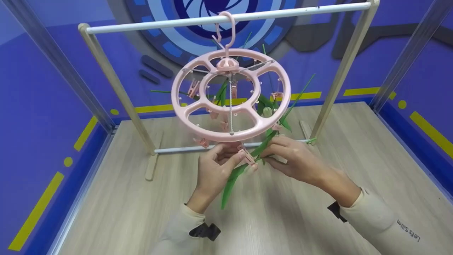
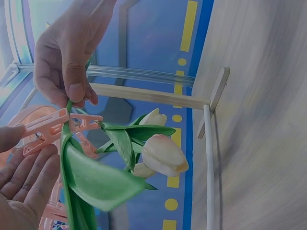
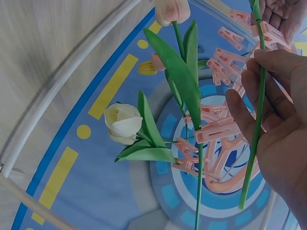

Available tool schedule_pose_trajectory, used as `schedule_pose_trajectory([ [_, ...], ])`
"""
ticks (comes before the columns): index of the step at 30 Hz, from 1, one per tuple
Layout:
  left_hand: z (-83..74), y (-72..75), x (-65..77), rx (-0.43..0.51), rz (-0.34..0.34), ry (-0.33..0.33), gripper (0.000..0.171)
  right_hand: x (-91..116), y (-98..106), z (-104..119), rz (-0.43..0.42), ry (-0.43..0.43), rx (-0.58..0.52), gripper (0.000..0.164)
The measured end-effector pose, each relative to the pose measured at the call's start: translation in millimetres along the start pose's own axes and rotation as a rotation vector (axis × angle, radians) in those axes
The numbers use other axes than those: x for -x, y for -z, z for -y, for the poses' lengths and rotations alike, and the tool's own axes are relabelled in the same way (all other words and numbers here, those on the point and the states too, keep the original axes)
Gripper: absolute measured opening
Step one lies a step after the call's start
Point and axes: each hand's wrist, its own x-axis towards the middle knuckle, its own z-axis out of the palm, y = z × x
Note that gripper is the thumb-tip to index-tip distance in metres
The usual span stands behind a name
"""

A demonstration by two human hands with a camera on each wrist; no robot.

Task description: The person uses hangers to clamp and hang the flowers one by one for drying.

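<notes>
A pink round clip hanger [image 1: 263, 124] hangs by its hook from a rack. Below its front rim my left hand [image 1: 214, 166] pinches a pink clothespin [image 1: 249, 157] between thumb and fingers. In the left wrist view, the clothespin's jaws lie around a green stem; whether they clamp it I cannot tell. My right hand [image 1: 297, 159] pinches that stem [image 3: 259, 110] close to the clothespin, its loose end running past the palm. A long leaf [image 1: 231, 180] hangs below the left hand. This flower's bloom is not clearly visible. Elsewhere, clothespins hold a white tulip [image 3: 123, 122] and a pink-white tulip [image 3: 172, 12].
The rack has a white top bar [image 1: 300, 12], wooden side posts [image 1: 116, 85] and a low white bar [image 1: 184, 149]. It stands on a wood-grain tabletop [image 1: 116, 205]. Blue patterned walls [image 1: 53, 88] enclose the back and sides. Several more pink clothespins [image 1: 201, 142] dangle from the hanger.
</notes>
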Motion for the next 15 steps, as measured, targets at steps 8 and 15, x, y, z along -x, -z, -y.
schedule_pose_trajectory([
  [8,-0.8,1.8,0.5,0.003,0.003,0.015,0.024,-1.7,1.1,2.2,0.017,-0.005,0.02,0.037],
  [15,-1.2,0.8,-0.7,-0.007,0.0,-0.008,0.022,-3.7,1.3,2.8,0.02,0.005,0.03,0.034],
])
